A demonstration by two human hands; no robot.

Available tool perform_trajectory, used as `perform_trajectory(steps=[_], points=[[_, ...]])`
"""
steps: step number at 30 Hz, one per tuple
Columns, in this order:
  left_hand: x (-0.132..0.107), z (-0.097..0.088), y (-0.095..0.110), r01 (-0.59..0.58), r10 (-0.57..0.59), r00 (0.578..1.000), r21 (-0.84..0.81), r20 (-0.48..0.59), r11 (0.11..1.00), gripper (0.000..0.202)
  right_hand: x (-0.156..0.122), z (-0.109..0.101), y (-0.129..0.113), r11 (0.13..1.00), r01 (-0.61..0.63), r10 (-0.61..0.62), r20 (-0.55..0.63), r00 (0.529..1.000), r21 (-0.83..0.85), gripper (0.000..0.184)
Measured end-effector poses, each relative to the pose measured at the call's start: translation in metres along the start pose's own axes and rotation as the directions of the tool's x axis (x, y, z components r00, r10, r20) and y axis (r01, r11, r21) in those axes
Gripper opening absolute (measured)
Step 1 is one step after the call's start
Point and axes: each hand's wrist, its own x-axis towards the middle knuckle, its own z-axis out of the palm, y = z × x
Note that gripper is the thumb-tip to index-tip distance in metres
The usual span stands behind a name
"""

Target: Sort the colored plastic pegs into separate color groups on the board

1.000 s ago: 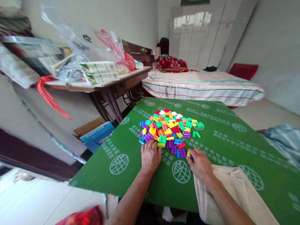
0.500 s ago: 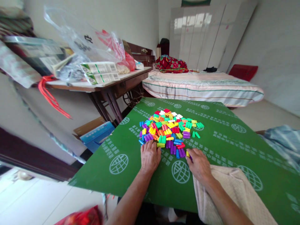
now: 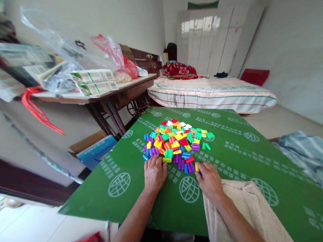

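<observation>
A heap of small coloured plastic pieces (image 3: 176, 143) lies in the middle of a green printed board (image 3: 239, 158). My left hand (image 3: 154, 173) rests palm down at the heap's near left edge, its fingers curled onto the purple and blue pieces there. At the heap's near right edge my right hand (image 3: 210, 180) has its fingers pinched round a yellow piece (image 3: 196, 168) with a bit of purple beside it. A beige towel (image 3: 248, 208) lies under my right forearm.
A wooden table (image 3: 101, 95) on the left carries boxes and plastic bags. A blue box (image 3: 94, 151) sits on the floor under it. Beyond the board is a bed (image 3: 214, 92) with striped bedding, and blue cloth (image 3: 300, 151) lies at the right.
Both hands stay at the near edge of the heap. The view has shifted slightly, so everything sits a little lower and further left.
</observation>
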Motion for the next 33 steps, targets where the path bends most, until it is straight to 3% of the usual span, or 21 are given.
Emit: perform_trajectory(steps=[18, 26, 33], points=[[-0.001, -0.005, 0.004, -0.241, 0.236, 0.969, -0.073, -0.070, 0.968, 0.025, -0.002, -0.002, -0.001, 1.000, 0.024, -0.024, -0.008, 1.000, 0.020, 0.031], [-0.002, -0.013, 0.009, -0.216, 0.224, 0.974, -0.151, 0.041, 0.965, 0.015, -0.003, -0.001, 0.000, 0.999, 0.033, -0.034, 0.008, 0.999, 0.014, 0.029], [-0.004, -0.014, 0.011, -0.216, 0.235, 0.971, -0.237, 0.055, 0.947, 0.011, -0.004, -0.002, 0.000, 0.999, 0.038, -0.038, 0.016, 0.999, 0.006, 0.029]])
